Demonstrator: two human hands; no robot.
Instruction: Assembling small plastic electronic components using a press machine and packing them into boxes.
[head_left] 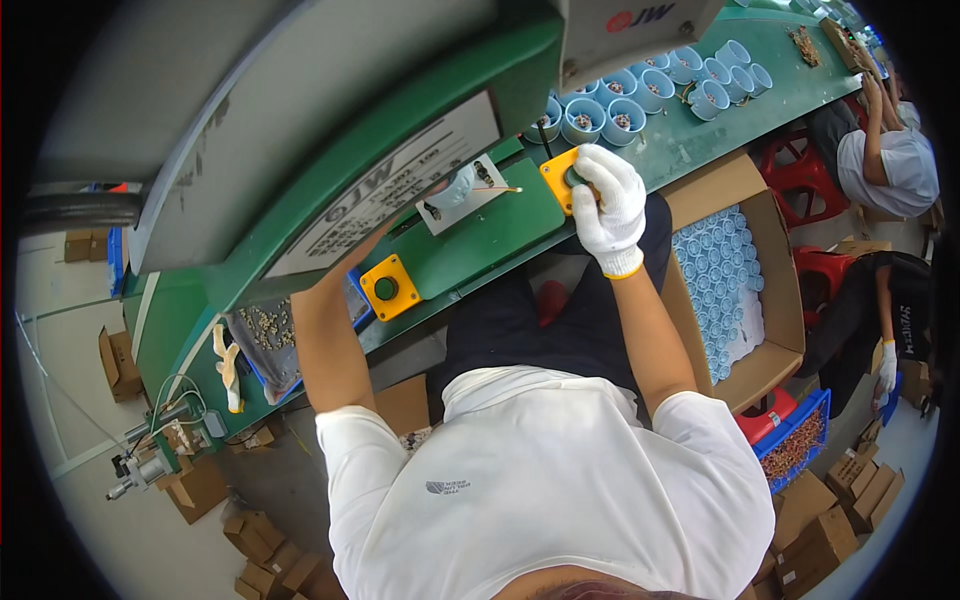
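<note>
My right hand (612, 205), in a white knit glove, rests on a yellow button box (556, 190) at the front right of the green press. Its thumb and fingers lie apart around the dark round button. My bare left forearm (335, 330) reaches up behind the green press arm (400, 150), which hides most or all of that hand. Under the press, a light-blue cup (459, 187) sits at a metal plate (463, 210) with dark fittings, and a thin stick points right from it. Another yellow box (390, 288) carries a green button at the left.
Several light-blue cups (622, 120) with contents stand on the green table (690, 150). A carton (780, 320) of stacked blue pieces is at my right. A tray (265, 335) of small pieces and a loose glove (228, 370) lie left. Co-workers (885, 165) sit far right.
</note>
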